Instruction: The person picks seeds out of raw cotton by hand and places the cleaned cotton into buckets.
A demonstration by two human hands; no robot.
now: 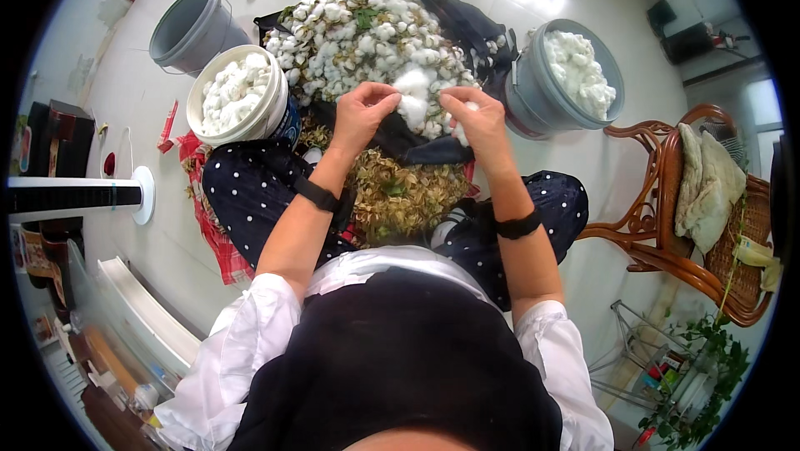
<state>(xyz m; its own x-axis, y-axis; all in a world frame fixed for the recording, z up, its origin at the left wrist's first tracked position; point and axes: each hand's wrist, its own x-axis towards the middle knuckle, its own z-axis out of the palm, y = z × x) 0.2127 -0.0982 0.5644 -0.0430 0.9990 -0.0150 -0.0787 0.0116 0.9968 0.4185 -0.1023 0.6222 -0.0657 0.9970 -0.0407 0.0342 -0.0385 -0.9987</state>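
Observation:
My left hand (365, 112) pinches the edge of a fluffy white tuft of cotton (412, 98) between thumb and forefinger. To the right of that tuft, my right hand (481, 123) has its thumb and forefinger close together, and a bit of white cotton (461, 132) shows under its curled fingers. Beneath and beyond both hands lies a large heap of cotton bolls (362, 32), many with brown husks, on a black cloth (431, 4). Dry brown husks (400, 192) are piled between my legs, nearer my body.
A white bucket (275, 98) of cotton stands left, before a grey bucket (234, 35). Another grey bucket (531, 95) with cotton stands right. A wooden chair (662, 201) is at the right, a tower fan (140, 195) at the left. Red checked cloth (209, 226) lies beside my left leg.

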